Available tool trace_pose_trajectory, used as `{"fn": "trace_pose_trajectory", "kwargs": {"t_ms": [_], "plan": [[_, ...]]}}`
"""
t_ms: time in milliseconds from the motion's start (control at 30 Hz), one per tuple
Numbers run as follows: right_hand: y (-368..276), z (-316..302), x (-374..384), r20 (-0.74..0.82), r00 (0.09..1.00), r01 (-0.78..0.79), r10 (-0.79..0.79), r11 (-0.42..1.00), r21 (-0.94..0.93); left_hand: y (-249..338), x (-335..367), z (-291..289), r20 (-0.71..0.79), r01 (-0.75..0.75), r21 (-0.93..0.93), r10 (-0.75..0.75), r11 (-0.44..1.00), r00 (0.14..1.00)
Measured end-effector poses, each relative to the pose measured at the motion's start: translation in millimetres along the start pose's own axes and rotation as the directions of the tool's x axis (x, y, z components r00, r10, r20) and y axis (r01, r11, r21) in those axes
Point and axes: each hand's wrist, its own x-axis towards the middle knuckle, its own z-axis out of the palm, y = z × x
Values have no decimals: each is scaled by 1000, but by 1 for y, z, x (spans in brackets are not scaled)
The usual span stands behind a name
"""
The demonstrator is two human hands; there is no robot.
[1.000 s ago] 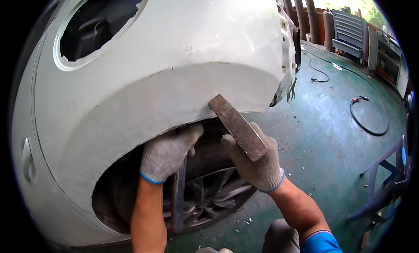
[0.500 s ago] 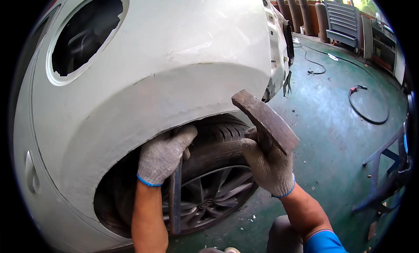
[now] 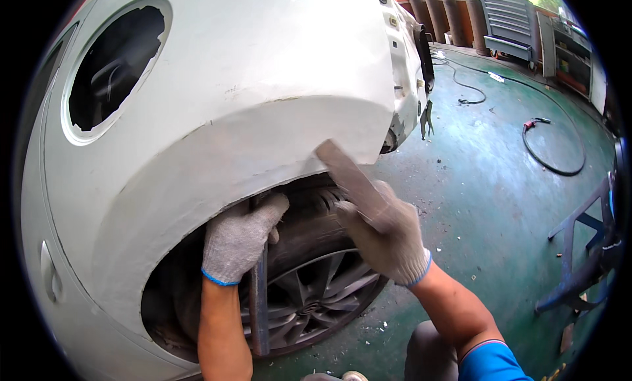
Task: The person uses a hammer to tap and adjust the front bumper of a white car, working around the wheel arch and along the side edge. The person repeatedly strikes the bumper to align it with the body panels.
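Head view shows, at eight o'clock, the left grip (image 3: 238, 241) wrapped around a bar (image 3: 259, 315), apparently for steadiness, and, at four, the right grip (image 3: 393, 243) holding a hammer (image 3: 352, 180).

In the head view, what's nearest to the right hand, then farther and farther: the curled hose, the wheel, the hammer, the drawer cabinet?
1. Hammer: in the right hand.
2. Wheel: left of it.
3. Curled hose: right, on the floor.
4. Drawer cabinet: far back, right.

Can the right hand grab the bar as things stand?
Probably not: the right hand looks closed around the hammer, so its fingers seem taken. Otherwise the way looks free; the bar shows bare below the left hand.
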Motion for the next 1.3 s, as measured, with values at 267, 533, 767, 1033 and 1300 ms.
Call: {"fn": "trace_pose_trajectory", "kwargs": {"t_ms": [267,533,767,1033,1300], "plan": [[12,-4,-7,109,984,-149,141,987,62,1,0,6,-40,-19,-22,18,1000,999],[13,-4,1,-37,999,38,-39,999,-27,1,-2,6,-56,-9,50,11,999,998],[15,-15,-1,-37,996,-73,84,969,237,0,-2,6,-72,-21,45,24,999,997],[23,-7,-6,-165,984,-16,61,966,258,-1,-2,11,-89,-55,5,55,999,995],[29,-9,-5,-137,991,19,-2,992,123,0,-3,12,-91,-68,-8,67,998,994]]}}
